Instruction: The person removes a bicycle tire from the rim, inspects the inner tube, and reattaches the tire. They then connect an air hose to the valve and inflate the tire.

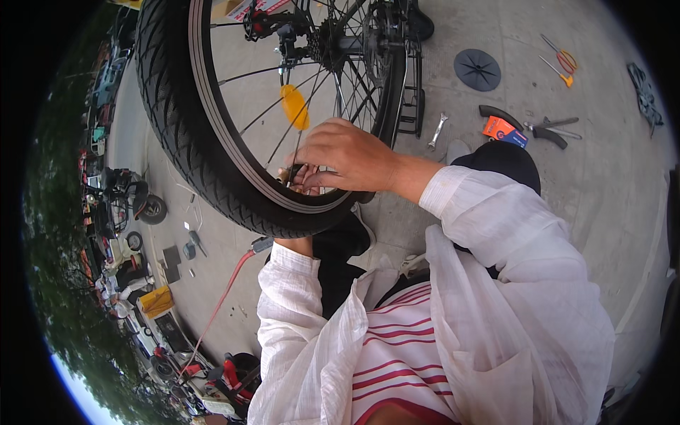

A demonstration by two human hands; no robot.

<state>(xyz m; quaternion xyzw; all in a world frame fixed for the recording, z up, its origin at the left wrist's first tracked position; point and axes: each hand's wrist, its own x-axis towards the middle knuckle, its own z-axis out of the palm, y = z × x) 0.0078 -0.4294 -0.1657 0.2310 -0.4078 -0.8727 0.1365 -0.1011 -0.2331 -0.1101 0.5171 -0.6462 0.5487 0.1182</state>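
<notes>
A bicycle wheel with a black treaded tyre [170, 117] and a grey rim [212, 85] stands upright in front of me. My right hand [347, 156] reaches across the spokes to the rim's lower inner side, its fingers bent and closed around something small I cannot make out. Behind the tyre goes my left hand [303, 174]; only curled fingers show between the spokes, close to the right fingertips and a small brass-coloured piece [284, 174]. The grey end [262, 244] of a red hose [225, 294] lies by my left wrist. An orange reflector [294, 106] sits on the spokes.
On the concrete at right lie a wrench [438, 131], a black disc [477, 69], scissors [565, 60], a yellow-handled tool [567, 80], a small red-orange box [505, 131] and black-handled pliers [549, 134]. Parked motorbikes [120, 198] and loose parts line the left.
</notes>
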